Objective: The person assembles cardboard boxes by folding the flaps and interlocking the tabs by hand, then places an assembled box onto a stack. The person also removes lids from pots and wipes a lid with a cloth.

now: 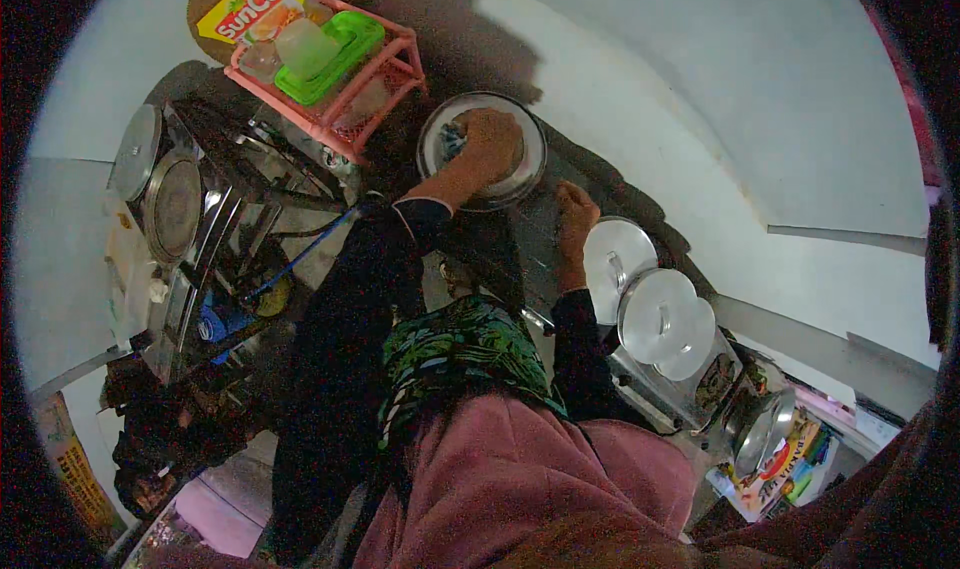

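Observation:
A round, shiny metal dish point(432, 176) with a raised rim sits on the dark surface in front of me. My left hand point(490, 144) reaches over it, fingers curled down against a crumpled blue-grey cloth point(452, 141) that shows at their left side. Under the palm, the middle of the dish is hidden. To the right of the dish, apart from it, my right hand point(577, 209) is closed in a fist above the dark surface. Whether it holds anything is hidden. Nearest to it on the right is a silver pot lid point(632, 247) with a handle.
Beyond my left forearm, a pink rack point(345, 129) carries a green basket point(353, 57). A metal stove point(215, 234) stands at the left, with round pans point(172, 206) behind it. More silver lids point(657, 316) line the right side, near a metal pot point(765, 434). White walls enclose the far side.

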`<state>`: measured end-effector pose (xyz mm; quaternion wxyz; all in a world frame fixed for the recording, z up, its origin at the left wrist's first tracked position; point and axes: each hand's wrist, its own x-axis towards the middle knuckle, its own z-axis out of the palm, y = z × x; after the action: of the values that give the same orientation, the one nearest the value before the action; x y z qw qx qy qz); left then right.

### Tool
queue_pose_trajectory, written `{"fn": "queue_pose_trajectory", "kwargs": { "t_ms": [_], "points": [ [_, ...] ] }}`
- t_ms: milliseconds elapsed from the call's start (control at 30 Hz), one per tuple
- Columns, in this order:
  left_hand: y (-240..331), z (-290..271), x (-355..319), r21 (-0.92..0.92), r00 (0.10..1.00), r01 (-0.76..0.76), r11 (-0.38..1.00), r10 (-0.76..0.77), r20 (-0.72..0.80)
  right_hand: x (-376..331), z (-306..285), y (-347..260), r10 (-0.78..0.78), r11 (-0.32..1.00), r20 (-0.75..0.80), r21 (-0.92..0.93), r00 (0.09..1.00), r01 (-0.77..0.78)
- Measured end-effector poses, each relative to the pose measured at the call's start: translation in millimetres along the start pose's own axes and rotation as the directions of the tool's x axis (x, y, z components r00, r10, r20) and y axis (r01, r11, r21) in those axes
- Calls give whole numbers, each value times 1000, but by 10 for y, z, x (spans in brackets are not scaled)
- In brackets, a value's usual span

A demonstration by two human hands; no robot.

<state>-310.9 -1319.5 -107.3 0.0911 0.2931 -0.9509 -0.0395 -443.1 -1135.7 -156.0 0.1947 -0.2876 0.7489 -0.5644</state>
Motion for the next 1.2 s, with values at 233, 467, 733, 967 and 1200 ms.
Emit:
{"fn": "queue_pose_trajectory", "kwargs": {
  "t_ms": [233, 467, 733, 967, 1200],
  "points": [
    [36, 89, 19, 48, 1000, 5, 999, -6, 22, -143, 11, -176, 120, 993, 67, 0, 990, -121],
    [1, 44, 70, 103, 999, 22, 994, -26, 29, -162, 232, -293, -204, 962, 60, -172, 977, 211],
    [-225, 167, 90, -103, 995, 36, 994, -45, -92, -229, 520, -583, -509, 767, 172, -354, 843, 535],
    [-115, 169, -91, -113, 953, 19, 993, -52, -298, -252, 458, -610, -496, 766, 151, -387, 855, 513],
    [-74, 281, -108, -24, 923, 157, 987, -155, -353, -145, 518, -599, -606, 668, 176, -417, 776, 616]
  ]
}}
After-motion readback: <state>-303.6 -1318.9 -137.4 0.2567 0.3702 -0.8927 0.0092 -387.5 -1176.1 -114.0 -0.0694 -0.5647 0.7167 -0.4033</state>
